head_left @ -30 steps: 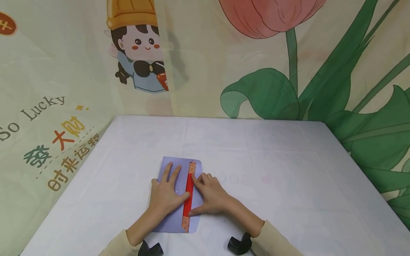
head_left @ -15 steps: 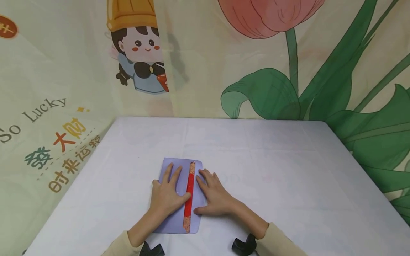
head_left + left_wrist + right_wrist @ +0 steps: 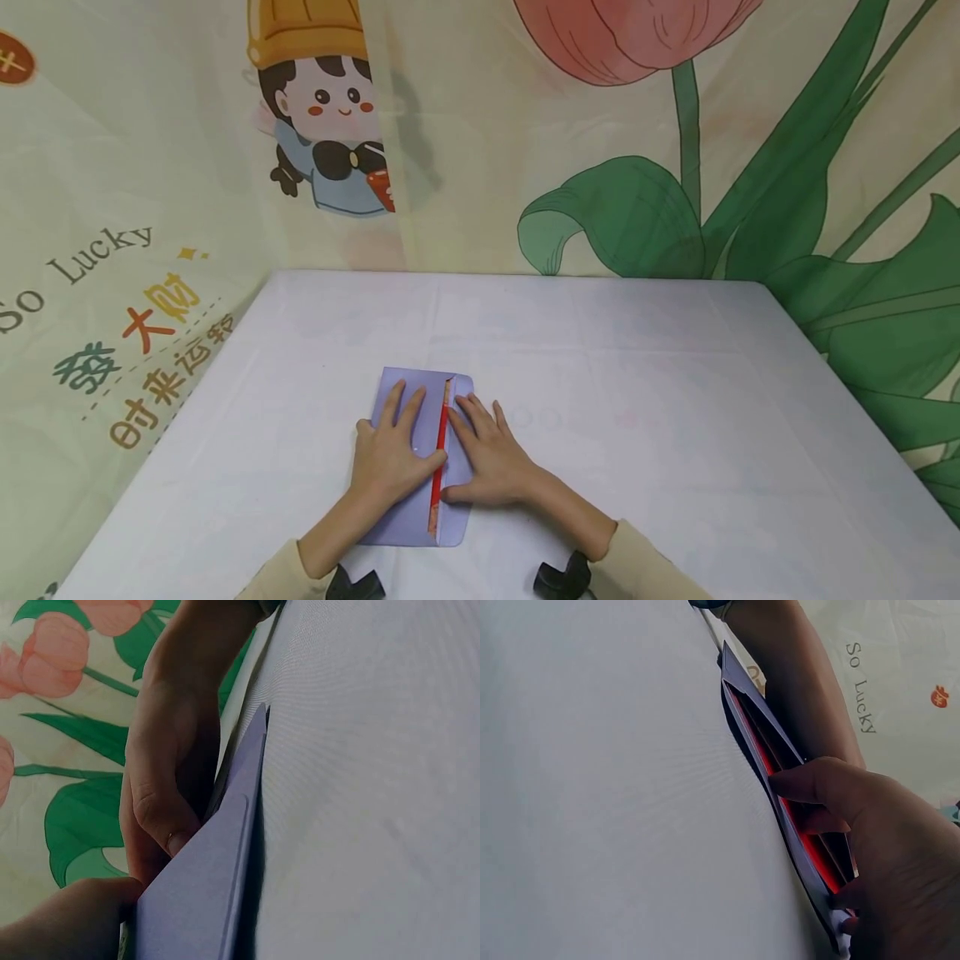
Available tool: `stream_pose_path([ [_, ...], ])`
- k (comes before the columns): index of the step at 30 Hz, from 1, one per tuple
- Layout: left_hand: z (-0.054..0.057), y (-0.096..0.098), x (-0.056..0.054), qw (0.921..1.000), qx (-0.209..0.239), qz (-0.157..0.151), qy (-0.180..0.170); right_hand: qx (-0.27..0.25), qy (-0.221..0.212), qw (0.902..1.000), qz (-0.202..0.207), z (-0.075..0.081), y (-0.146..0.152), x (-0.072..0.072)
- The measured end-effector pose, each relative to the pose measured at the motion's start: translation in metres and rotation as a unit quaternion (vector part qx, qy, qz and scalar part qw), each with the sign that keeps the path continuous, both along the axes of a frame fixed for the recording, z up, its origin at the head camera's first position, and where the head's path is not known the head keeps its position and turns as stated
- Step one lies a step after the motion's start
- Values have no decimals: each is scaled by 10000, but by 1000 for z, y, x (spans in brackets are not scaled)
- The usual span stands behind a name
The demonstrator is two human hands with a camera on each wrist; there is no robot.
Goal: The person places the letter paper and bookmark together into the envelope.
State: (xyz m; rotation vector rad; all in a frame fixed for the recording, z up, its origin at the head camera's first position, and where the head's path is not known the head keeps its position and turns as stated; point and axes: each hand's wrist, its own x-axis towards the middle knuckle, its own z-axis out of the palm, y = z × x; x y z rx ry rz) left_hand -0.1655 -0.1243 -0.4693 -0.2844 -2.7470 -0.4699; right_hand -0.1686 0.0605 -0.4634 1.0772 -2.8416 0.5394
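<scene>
A purple paper envelope [image 3: 405,517] lies on the white table, its opening along the right side. A thin strip of a red sheet [image 3: 441,433] with orange patterned ends shows in that opening, the rest hidden inside. My left hand [image 3: 386,458] rests flat on the envelope with spread fingers, its thumb at the opening. On the right, my right hand [image 3: 495,458] lies over the envelope's flap [image 3: 452,525], fingertips and thumb touching beside the red strip. The right wrist view shows these fingers [image 3: 802,784] at the edge of the gaping slot.
White cloth covers the table [image 3: 637,375]. Behind stands a printed curtain [image 3: 465,167] with a cartoon figure and a tulip. Black wrist devices [image 3: 566,575] sit near both cuffs at the front edge.
My right hand moved slightly right off the red sheet, then back left onto the flap. Less of the red sheet shows now. My left hand has stayed in place.
</scene>
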Motion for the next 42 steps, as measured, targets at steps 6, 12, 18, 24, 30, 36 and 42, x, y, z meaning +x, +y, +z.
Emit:
stream_pose_path([
  [6, -2, -1, -1, 10000, 14, -21, 57, 42, -20, 9998, -189, -1, -4, 1],
  [12, -2, -2, 0, 10000, -22, -47, 77, 297, -24, 9989, -366, -3, -8, 1],
  [18, -1, -3, 1, 9999, -77, -50, 49, 439, 116, 9981, -415, -4, -10, 2],
  [24, 2, -3, 1, 10000, -60, -46, 51, 522, 262, 9974, -418, -2, -11, 2],
  [30, 2, 0, 2, 10000, -14, -45, 74, 173, 86, 9996, -202, -2, -4, 1],
  [36, 0, 2, 5, 9996, 189, -19, 206, -173, -391, 9987, 282, 2, 15, -1],
  [42, -1, 2, 6, 9993, 371, 2, -109, -95, -839, 9955, 426, 9, 26, -3],
])
